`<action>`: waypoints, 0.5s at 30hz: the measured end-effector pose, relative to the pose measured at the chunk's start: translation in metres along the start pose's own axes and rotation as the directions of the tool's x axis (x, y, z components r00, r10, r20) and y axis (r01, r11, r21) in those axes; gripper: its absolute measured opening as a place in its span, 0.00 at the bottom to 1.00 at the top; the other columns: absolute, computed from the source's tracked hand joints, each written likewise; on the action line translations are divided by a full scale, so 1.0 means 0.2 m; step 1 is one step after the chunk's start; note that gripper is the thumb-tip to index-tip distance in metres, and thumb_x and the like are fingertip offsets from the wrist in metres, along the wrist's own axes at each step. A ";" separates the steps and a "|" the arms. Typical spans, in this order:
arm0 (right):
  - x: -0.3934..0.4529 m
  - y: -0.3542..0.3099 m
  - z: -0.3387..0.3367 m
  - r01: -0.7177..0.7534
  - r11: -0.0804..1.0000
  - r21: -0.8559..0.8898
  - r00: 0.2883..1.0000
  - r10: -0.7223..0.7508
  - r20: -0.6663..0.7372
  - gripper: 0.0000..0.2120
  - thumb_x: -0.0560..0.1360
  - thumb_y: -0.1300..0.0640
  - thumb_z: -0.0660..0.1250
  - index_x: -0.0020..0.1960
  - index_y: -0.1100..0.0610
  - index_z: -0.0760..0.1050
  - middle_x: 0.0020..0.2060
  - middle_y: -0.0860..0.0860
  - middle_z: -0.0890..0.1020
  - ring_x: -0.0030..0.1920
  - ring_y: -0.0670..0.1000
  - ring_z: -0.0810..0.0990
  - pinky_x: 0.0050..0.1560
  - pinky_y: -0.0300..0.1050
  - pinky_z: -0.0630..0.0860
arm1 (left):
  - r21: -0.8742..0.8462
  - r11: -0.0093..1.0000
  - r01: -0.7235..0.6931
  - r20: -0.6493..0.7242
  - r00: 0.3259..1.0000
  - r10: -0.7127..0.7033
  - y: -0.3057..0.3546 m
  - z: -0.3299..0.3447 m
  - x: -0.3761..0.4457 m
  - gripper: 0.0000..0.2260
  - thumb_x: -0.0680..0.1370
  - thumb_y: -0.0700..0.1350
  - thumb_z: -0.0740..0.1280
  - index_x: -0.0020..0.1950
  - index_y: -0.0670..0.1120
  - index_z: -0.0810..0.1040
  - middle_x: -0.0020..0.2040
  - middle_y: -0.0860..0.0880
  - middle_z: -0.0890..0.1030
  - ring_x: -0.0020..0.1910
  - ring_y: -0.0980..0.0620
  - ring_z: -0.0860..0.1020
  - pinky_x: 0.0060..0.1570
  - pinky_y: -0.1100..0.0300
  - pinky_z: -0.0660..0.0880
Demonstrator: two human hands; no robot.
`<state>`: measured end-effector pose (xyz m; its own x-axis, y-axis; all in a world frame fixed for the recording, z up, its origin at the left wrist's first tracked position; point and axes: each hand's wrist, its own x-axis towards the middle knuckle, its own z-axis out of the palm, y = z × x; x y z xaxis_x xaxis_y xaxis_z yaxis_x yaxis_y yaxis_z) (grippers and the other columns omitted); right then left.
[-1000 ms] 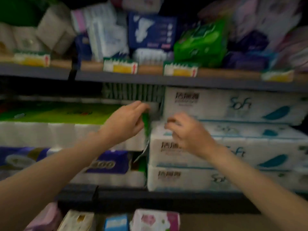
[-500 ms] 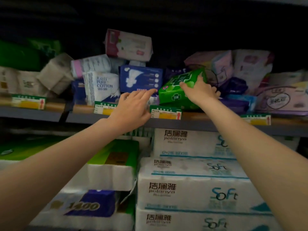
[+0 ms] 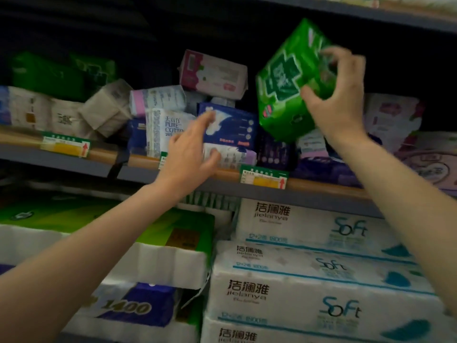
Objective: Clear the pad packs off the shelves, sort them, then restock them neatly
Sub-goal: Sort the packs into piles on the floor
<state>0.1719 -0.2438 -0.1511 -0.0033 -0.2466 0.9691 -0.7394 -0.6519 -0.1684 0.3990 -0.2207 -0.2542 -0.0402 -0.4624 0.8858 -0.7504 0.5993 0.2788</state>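
Note:
My right hand (image 3: 332,100) grips a green pad pack (image 3: 284,80) and holds it tilted in the air above the upper shelf (image 3: 309,191). A jumble of pad packs lies on that shelf: a dark blue pack (image 3: 235,127), a white PURE COTTON pack (image 3: 160,129), a pink and white pack (image 3: 214,74) on top, purple packs (image 3: 319,167) to the right. My left hand (image 3: 191,152) reaches with spread fingers to the blue pack and a small white and lilac pack (image 3: 235,157) below it, holding nothing.
Beige tissue packs (image 3: 74,112) and a dark green pack (image 3: 49,75) fill the upper shelf's left. Price tags (image 3: 264,178) line the shelf edge. Below stand white Soft tissue bundles (image 3: 309,280) and green and white toilet roll packs (image 3: 148,243). Another shelf (image 3: 371,11) runs overhead.
My right hand has lifted the green pack off the shelf pile, up and to the right. My left hand has moved from the shelf edge to the blue pack. The camera has tilted upward.

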 end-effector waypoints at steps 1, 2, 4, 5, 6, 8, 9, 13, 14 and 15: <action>0.02 -0.06 -0.04 0.051 0.995 0.084 0.996 -0.057 0.063 0.24 0.71 0.56 0.67 0.66 0.57 0.67 0.57 0.53 0.67 0.57 0.48 0.70 0.58 0.37 0.70 | -0.075 0.996 0.041 -0.062 0.997 -0.046 0.00 -0.03 0.01 0.27 0.77 0.41 0.64 0.74 0.44 0.59 0.69 0.49 0.68 0.68 0.54 0.66 0.70 0.56 0.60; 0.04 -0.13 -0.08 0.077 0.984 0.158 0.978 -0.105 0.180 0.24 0.71 0.56 0.67 0.66 0.56 0.67 0.57 0.52 0.67 0.56 0.46 0.70 0.56 0.33 0.70 | -0.131 0.989 0.071 -0.116 0.989 -0.086 -0.01 -0.06 0.02 0.28 0.77 0.43 0.64 0.74 0.43 0.58 0.70 0.48 0.67 0.69 0.54 0.65 0.69 0.61 0.59; 0.04 -0.26 -0.12 0.057 0.965 0.256 0.864 -0.176 0.472 0.25 0.70 0.53 0.68 0.65 0.49 0.66 0.58 0.49 0.69 0.53 0.44 0.73 0.51 0.35 0.73 | -0.177 0.983 0.045 -0.176 0.981 -0.077 -0.02 -0.17 0.04 0.29 0.77 0.47 0.63 0.75 0.44 0.56 0.72 0.49 0.63 0.70 0.56 0.61 0.68 0.63 0.59; 0.02 -0.31 -0.12 0.020 0.960 0.280 0.767 -0.195 0.611 0.25 0.68 0.52 0.68 0.63 0.45 0.65 0.59 0.47 0.70 0.51 0.42 0.74 0.49 0.36 0.74 | -0.178 0.984 -0.008 -0.153 0.988 -0.020 -0.02 -0.25 0.05 0.31 0.75 0.51 0.63 0.75 0.46 0.55 0.71 0.51 0.62 0.70 0.58 0.60 0.69 0.60 0.59; -0.01 -0.36 -0.11 -0.014 0.957 0.291 0.653 -0.212 0.727 0.25 0.67 0.51 0.68 0.61 0.41 0.64 0.59 0.45 0.71 0.51 0.39 0.74 0.48 0.36 0.74 | -0.189 0.980 -0.062 -0.071 0.996 0.049 -0.02 -0.33 0.05 0.33 0.74 0.55 0.64 0.74 0.50 0.54 0.70 0.55 0.61 0.70 0.61 0.60 0.70 0.58 0.61; -0.09 -0.44 -0.07 -0.029 0.949 0.315 0.444 -0.270 0.854 0.28 0.65 0.49 0.70 0.60 0.38 0.63 0.60 0.43 0.71 0.53 0.39 0.75 0.52 0.37 0.74 | -0.232 0.973 -0.021 0.269 0.960 0.085 -0.04 -0.48 0.06 0.40 0.65 0.65 0.69 0.72 0.62 0.53 0.67 0.66 0.64 0.68 0.69 0.62 0.67 0.61 0.64; -0.13 -0.47 -0.04 -0.055 0.938 0.342 0.377 -0.298 0.877 0.30 0.64 0.49 0.71 0.62 0.38 0.62 0.61 0.43 0.70 0.54 0.41 0.77 0.53 0.39 0.75 | -0.215 0.973 0.086 0.480 0.877 0.029 -0.05 -0.55 0.05 0.43 0.59 0.70 0.71 0.69 0.68 0.53 0.65 0.70 0.66 0.66 0.71 0.63 0.65 0.63 0.65; -0.23 -0.56 0.10 -0.228 0.869 0.440 0.328 -0.357 0.875 0.30 0.67 0.54 0.71 0.64 0.40 0.63 0.61 0.41 0.70 0.53 0.46 0.79 0.54 0.46 0.78 | -0.065 0.860 0.507 0.910 0.383 -0.157 -0.11 -0.68 -0.05 0.43 0.54 0.57 0.81 0.60 0.72 0.59 0.59 0.64 0.77 0.57 0.62 0.78 0.52 0.65 0.77; -0.24 -0.58 0.14 -0.268 0.849 0.455 0.317 -0.368 0.874 0.30 0.67 0.55 0.71 0.64 0.40 0.63 0.61 0.41 0.70 0.54 0.47 0.79 0.54 0.45 0.78 | -0.054 0.844 0.534 0.905 0.384 -0.184 -0.13 -0.69 -0.07 0.39 0.58 0.52 0.81 0.59 0.71 0.60 0.55 0.63 0.79 0.52 0.61 0.80 0.46 0.66 0.78; -0.24 -0.59 0.18 -0.307 0.829 0.468 0.306 -0.380 0.873 0.30 0.68 0.55 0.72 0.65 0.40 0.64 0.62 0.42 0.70 0.55 0.47 0.80 0.54 0.44 0.78 | -0.043 0.832 0.553 0.884 0.409 -0.226 -0.16 -0.71 -0.08 0.37 0.60 0.48 0.80 0.58 0.69 0.62 0.53 0.61 0.80 0.49 0.61 0.81 0.42 0.66 0.78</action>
<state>0.2830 -0.1809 -0.1833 0.8676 -0.4541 0.2026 -0.2972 -0.8002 -0.5210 0.5162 -0.1396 -0.2253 -0.4301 -0.9023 -0.0289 -0.6180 0.2709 0.7380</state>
